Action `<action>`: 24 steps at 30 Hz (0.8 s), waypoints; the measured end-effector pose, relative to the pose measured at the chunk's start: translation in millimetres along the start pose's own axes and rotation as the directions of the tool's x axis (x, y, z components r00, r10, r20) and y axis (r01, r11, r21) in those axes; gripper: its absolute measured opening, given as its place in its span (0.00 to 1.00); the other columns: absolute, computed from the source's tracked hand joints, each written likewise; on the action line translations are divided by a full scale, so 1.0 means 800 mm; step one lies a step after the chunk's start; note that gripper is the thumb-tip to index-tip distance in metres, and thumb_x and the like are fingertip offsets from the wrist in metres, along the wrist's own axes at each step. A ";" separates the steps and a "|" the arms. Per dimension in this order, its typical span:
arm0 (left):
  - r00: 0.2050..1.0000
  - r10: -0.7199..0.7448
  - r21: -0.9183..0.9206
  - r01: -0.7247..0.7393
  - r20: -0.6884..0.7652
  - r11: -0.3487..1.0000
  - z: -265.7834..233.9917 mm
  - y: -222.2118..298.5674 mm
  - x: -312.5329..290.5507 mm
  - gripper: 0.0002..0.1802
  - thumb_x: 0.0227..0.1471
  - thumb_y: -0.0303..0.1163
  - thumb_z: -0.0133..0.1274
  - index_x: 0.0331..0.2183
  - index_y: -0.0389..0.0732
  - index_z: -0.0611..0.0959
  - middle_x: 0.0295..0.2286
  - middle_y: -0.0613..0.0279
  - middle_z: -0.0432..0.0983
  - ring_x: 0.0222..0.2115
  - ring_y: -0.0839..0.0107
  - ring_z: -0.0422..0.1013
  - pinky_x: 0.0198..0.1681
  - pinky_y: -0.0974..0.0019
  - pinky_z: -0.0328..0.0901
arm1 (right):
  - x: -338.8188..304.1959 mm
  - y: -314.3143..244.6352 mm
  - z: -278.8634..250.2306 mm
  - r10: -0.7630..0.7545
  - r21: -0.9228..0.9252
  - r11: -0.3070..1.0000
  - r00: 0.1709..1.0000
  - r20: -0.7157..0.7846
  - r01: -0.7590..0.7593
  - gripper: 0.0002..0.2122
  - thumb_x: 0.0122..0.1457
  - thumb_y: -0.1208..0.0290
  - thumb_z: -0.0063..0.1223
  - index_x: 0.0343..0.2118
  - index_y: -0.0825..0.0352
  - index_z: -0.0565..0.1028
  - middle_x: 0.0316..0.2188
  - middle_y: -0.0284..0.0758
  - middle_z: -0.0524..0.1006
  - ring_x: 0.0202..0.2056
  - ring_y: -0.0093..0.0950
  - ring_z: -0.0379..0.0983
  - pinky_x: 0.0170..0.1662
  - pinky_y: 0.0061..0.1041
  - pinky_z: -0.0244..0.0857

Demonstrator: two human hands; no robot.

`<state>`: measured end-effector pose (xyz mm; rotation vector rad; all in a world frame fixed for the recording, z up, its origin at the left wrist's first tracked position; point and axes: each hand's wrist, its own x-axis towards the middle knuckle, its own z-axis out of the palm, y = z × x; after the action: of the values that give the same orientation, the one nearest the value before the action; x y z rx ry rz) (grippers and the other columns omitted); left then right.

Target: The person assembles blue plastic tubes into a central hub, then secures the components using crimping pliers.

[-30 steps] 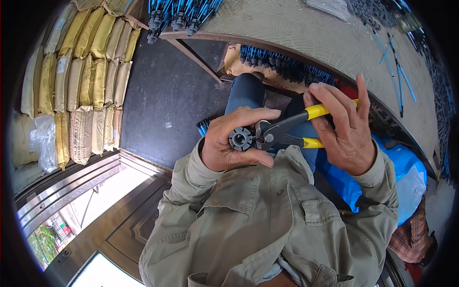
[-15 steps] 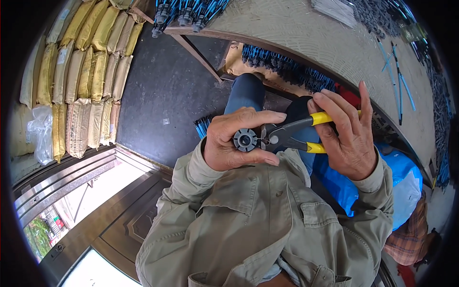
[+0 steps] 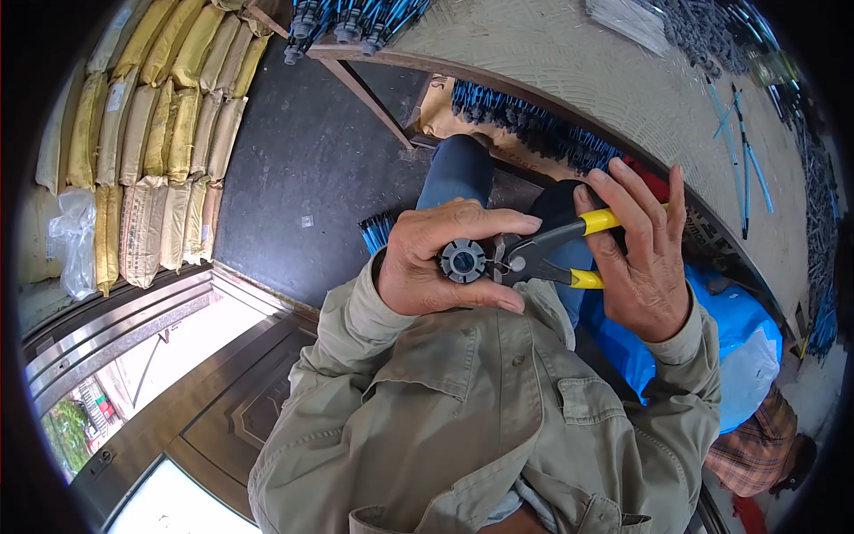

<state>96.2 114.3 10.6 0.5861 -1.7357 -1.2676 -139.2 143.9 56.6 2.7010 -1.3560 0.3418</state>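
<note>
Since the earlier frame, your right grip (image 3: 645,267) has sunk a little in the view and your left grip (image 3: 418,254) has edged slightly rightward; some of that may be your head turning, as the background has shifted too. Largest around you is the dusty grey surface (image 3: 569,62), curving across the upper right, with stacked sacks (image 3: 138,147) along the left and a blue bag (image 3: 734,311) beyond your right forearm. Nearer, a bundle of blue and black rods (image 3: 377,233) stands on the dark floor just past your left grip. Your right grip is wrapped loosely round the yellow-handled pliers (image 3: 534,254), whose handles stand well apart. Your left grip is curled round a slotted dark ring (image 3: 463,261), its face turned up toward you, with two digits reaching along either side of the pliers' head. Smallest is the place where the jaws meet the ring's right edge: they are right beside it, but you cannot tell from here whether they bite on anything. To do this well, it seems best to seat the jaws squarely before squeezing, hold the ring's face level, keep both reaching digits clear of the jaws, and bring the handles together evenly, without twisting.
</note>
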 end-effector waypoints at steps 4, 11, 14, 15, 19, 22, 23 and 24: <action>1.000 -0.022 0.004 0.022 0.000 1.000 0.000 0.002 0.001 0.35 0.25 0.35 0.70 0.42 0.39 0.79 0.23 0.65 0.72 0.22 0.75 0.63 0.26 0.72 0.59 | 0.000 -0.001 0.002 0.026 0.002 1.000 0.999 0.019 -0.026 0.15 0.54 0.75 0.44 0.46 0.65 0.72 0.51 0.34 0.63 0.55 0.33 0.58 0.59 0.55 0.34; 0.997 -0.031 0.005 0.031 -0.064 0.999 0.003 0.002 0.001 0.35 0.25 0.34 0.70 0.42 0.39 0.78 0.24 0.66 0.73 0.23 0.76 0.65 0.28 0.73 0.60 | 0.002 -0.005 0.006 0.056 -0.001 0.998 0.998 0.003 -0.056 0.14 0.52 0.72 0.47 0.43 0.63 0.74 0.47 0.31 0.64 0.51 0.29 0.62 0.58 0.53 0.38; 0.997 -0.038 0.001 0.038 -0.066 0.999 0.001 0.002 0.003 0.36 0.24 0.34 0.70 0.42 0.40 0.79 0.25 0.65 0.73 0.24 0.76 0.65 0.28 0.74 0.60 | 0.003 0.001 0.005 0.003 0.015 1.000 0.998 -0.068 -0.002 0.13 0.50 0.73 0.50 0.40 0.65 0.75 0.41 0.32 0.67 0.39 0.28 0.66 0.49 0.40 0.58; 0.997 -0.039 0.001 0.039 -0.067 0.999 0.001 0.002 0.003 0.36 0.24 0.34 0.70 0.42 0.40 0.79 0.25 0.65 0.73 0.24 0.76 0.65 0.28 0.74 0.60 | 0.002 0.003 0.003 0.003 0.016 1.000 0.998 -0.068 -0.002 0.13 0.50 0.73 0.50 0.40 0.65 0.75 0.41 0.32 0.67 0.39 0.28 0.66 0.49 0.40 0.58; 0.998 -0.027 -0.022 0.026 -0.060 0.999 0.002 -0.001 0.003 0.35 0.23 0.35 0.70 0.41 0.40 0.79 0.24 0.66 0.73 0.23 0.77 0.65 0.27 0.74 0.60 | 0.001 0.013 -0.009 -0.123 -0.071 0.990 0.992 -0.023 0.122 0.15 0.43 0.76 0.54 0.37 0.70 0.76 0.35 0.38 0.68 0.31 0.33 0.68 0.33 0.31 0.63; 0.998 -0.036 0.001 0.037 -0.058 0.999 0.002 -0.002 0.003 0.35 0.22 0.35 0.71 0.40 0.39 0.80 0.24 0.66 0.73 0.22 0.77 0.65 0.26 0.74 0.59 | 0.007 0.017 -0.010 -0.209 -0.086 0.976 0.974 -0.092 0.202 0.16 0.39 0.77 0.56 0.35 0.72 0.75 0.33 0.40 0.68 0.28 0.33 0.68 0.26 0.27 0.61; 0.998 -0.038 0.001 0.038 -0.056 0.999 0.003 -0.002 0.004 0.35 0.22 0.35 0.71 0.40 0.39 0.80 0.24 0.66 0.73 0.22 0.77 0.65 0.26 0.74 0.59 | 0.007 0.016 -0.011 -0.207 -0.085 0.976 0.974 -0.091 0.199 0.16 0.39 0.77 0.56 0.35 0.72 0.75 0.33 0.40 0.68 0.28 0.33 0.68 0.26 0.27 0.61; 0.997 -0.040 -0.007 0.039 -0.064 0.999 0.003 -0.002 0.004 0.35 0.22 0.35 0.71 0.40 0.39 0.80 0.23 0.66 0.73 0.22 0.77 0.65 0.25 0.74 0.59 | 0.008 0.015 -0.012 -0.196 -0.075 0.979 0.978 -0.077 0.190 0.15 0.39 0.77 0.56 0.35 0.72 0.75 0.33 0.41 0.68 0.28 0.33 0.67 0.26 0.27 0.61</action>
<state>92.5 112.4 10.1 0.6534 -1.6746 -1.2674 -146.7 133.8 67.2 2.7003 -1.0525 0.3796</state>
